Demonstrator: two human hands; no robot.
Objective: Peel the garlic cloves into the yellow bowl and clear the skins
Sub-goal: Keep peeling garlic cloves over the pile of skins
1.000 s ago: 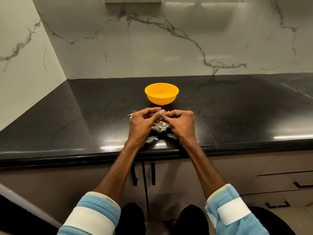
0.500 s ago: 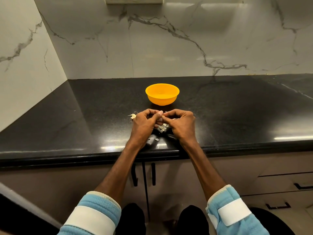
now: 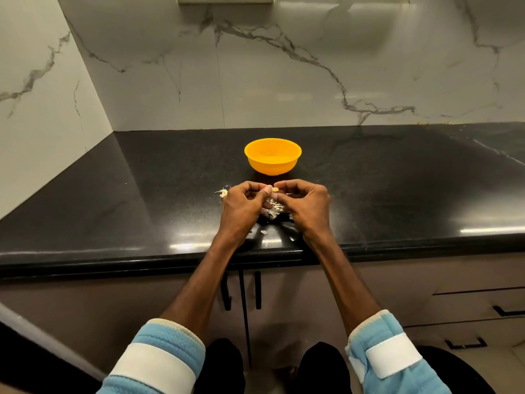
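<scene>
Between the fingertips of both hands, low over the front part of the counter, a small pale garlic clove (image 3: 275,189) is pinched. The left hand (image 3: 243,207) presses its thumb against one end, and the right hand (image 3: 308,206) curls its fingers round the other end. Both hands have curled fingers and knuckles up, and their tips almost meet at the clove.

Just beyond the grip, on the side away from the person, stands the yellow bowl (image 3: 272,166), upright and apart from the hands. I cannot tell what lies in it.

Right below the grip, in the gap between the two palms, loose skins (image 3: 275,208) lie on the black counter (image 3: 142,194). More scraps (image 3: 223,193) lie just outside the left hand. One flake (image 3: 263,232) sits nearer the counter edge, between the wrists.
</scene>
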